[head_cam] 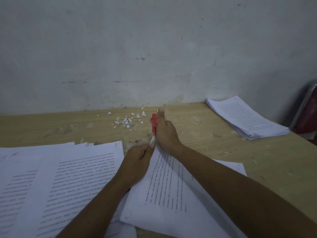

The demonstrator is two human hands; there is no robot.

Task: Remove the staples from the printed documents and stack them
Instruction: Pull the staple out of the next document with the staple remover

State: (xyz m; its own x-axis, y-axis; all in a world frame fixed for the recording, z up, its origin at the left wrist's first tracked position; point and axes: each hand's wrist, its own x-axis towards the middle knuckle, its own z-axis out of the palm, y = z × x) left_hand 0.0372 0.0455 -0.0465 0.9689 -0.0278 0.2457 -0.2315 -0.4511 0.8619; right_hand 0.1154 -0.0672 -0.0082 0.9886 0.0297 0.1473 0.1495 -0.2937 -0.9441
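Loose printed pages [60, 177] cover the table [214, 134] at left. The left hand [137, 162] pinches the corner of a document [171, 194]. The right hand [165, 133] grips a red tool, apparently a staple remover [153, 125], at that corner. The finished stack [247, 117] lies at far right.

The table [205, 127] looks like pale, matt wood-grain; beside its far edge the wall [137, 48] is rough and scuffed. White paper scraps [127, 120] lie matt; the staple remover [153, 125] looks like glossy red plastic.

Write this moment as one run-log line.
left hand: pinches document corner | right hand: grips red staple remover at that corner | stack: far right
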